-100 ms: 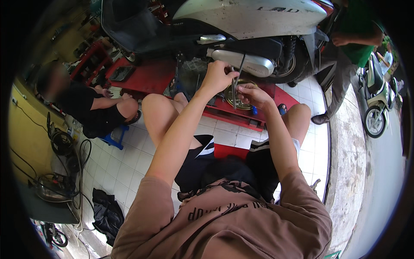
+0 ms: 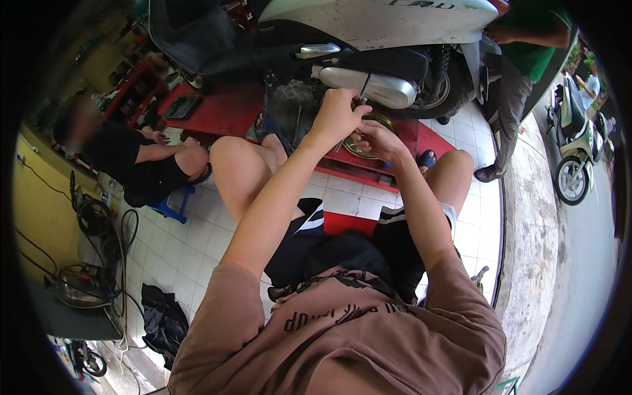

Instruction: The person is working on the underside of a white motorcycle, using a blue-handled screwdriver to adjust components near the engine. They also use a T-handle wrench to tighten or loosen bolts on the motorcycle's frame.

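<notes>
My left hand (image 2: 337, 115) is closed in a pinch around a thin dark rod (image 2: 366, 84), whose upper end sticks up past the fingers. Just below and to the right, my right hand (image 2: 380, 140) has its fingers drawn together close under the left one. Whatever lies between those fingers is hidden. Behind the hands, a round gold-coloured metal part (image 2: 380, 120) rests on the red work platform (image 2: 342, 164), partly covered by my right hand. Beyond it stands a silver and black scooter (image 2: 375, 33), its engine cover facing me.
To the left a person (image 2: 118, 155) in black sits on a blue stool (image 2: 176, 205). A person in a green shirt (image 2: 536, 46) stands at the right. A black tray (image 2: 183, 106) lies on the platform. Hoses and cables (image 2: 99, 210) hang at the left wall; another scooter (image 2: 574, 148) is parked outside.
My right hand has shifted slightly left and closer to the left hand. The rod has moved a little to the left, and less of the gold-coloured part shows.
</notes>
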Action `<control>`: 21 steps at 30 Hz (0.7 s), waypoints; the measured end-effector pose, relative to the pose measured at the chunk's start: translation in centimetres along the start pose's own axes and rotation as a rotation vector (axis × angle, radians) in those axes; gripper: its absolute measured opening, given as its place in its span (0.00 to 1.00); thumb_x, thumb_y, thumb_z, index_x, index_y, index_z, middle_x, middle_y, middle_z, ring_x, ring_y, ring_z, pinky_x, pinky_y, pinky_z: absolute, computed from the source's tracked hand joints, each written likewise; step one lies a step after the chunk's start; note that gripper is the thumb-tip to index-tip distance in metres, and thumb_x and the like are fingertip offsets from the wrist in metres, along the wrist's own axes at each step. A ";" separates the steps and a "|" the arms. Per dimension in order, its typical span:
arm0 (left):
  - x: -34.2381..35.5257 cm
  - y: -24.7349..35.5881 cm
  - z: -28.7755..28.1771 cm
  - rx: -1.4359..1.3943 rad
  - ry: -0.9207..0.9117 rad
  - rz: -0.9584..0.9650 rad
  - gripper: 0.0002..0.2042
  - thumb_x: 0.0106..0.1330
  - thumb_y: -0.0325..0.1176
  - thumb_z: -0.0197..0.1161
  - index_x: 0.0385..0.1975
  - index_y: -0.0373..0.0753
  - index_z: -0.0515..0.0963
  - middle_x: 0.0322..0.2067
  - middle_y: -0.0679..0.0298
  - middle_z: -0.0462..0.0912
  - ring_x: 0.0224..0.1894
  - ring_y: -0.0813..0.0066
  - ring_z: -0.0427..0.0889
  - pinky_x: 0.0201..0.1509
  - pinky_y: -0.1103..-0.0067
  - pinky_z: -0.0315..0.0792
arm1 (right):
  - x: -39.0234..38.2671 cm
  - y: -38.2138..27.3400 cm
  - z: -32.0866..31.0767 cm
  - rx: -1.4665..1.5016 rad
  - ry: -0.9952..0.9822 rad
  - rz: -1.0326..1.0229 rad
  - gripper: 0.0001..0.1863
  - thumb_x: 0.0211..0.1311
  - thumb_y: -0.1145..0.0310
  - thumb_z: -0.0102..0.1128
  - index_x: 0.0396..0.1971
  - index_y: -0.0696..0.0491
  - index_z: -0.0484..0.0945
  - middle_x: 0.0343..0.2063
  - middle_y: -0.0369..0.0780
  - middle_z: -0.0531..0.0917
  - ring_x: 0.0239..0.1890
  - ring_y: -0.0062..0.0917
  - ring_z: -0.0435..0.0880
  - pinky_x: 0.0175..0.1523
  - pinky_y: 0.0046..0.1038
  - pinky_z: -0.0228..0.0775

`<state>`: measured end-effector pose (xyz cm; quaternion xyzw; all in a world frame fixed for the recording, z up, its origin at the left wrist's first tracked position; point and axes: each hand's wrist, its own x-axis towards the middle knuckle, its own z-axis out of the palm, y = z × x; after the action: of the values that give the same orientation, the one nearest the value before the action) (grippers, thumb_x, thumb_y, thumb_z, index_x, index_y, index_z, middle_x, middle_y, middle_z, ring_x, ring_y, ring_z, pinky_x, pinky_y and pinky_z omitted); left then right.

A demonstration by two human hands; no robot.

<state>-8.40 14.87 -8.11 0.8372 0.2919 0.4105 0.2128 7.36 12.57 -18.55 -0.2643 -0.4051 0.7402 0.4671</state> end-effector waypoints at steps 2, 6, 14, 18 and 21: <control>-0.3 1.0 1.3 0.054 0.027 0.080 0.09 0.52 0.29 0.68 0.23 0.28 0.78 0.22 0.51 0.80 0.25 0.55 0.80 0.32 0.71 0.74 | 0.6 0.6 -1.1 0.087 0.042 -0.031 0.06 0.67 0.65 0.53 0.33 0.51 0.72 0.22 0.31 0.73 0.20 0.12 0.66 0.23 0.14 0.55; -4.8 1.6 3.9 0.132 0.128 0.152 0.18 0.54 0.28 0.65 0.47 0.35 0.76 0.33 0.51 0.79 0.30 0.53 0.78 0.36 0.68 0.73 | 1.8 1.1 0.4 0.138 0.240 -0.043 0.08 0.66 0.66 0.55 0.34 0.56 0.76 0.24 0.32 0.75 0.21 0.14 0.69 0.24 0.17 0.59; -11.1 -0.8 5.5 -0.009 -0.187 -0.224 0.35 0.56 0.29 0.64 0.67 0.49 0.60 0.17 0.62 0.75 0.19 0.68 0.75 0.29 0.75 0.71 | 2.4 -0.8 -3.0 -0.326 0.055 0.056 0.14 0.64 0.63 0.60 0.34 0.60 0.78 0.19 0.31 0.74 0.22 0.13 0.69 0.27 0.16 0.59; -10.6 -3.0 6.7 -0.377 -0.245 -0.254 0.33 0.62 0.31 0.63 0.67 0.46 0.59 0.19 0.66 0.76 0.20 0.82 0.73 0.27 0.82 0.69 | 2.6 -1.0 -3.1 -0.378 0.133 0.088 0.13 0.63 0.63 0.61 0.34 0.60 0.78 0.21 0.31 0.76 0.24 0.13 0.69 0.29 0.15 0.60; -10.8 -2.8 7.5 -0.689 -0.348 -0.411 0.29 0.65 0.32 0.60 0.66 0.40 0.60 0.22 0.68 0.75 0.20 0.85 0.71 0.24 0.84 0.67 | 2.1 -1.1 -2.2 -0.307 0.173 0.112 0.12 0.63 0.63 0.61 0.33 0.58 0.78 0.21 0.31 0.76 0.23 0.13 0.68 0.28 0.16 0.59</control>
<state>-8.45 8.88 -20.14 0.6987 0.2582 0.2859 0.6028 8.66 15.54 -18.76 -0.4173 -0.4561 0.6691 0.4126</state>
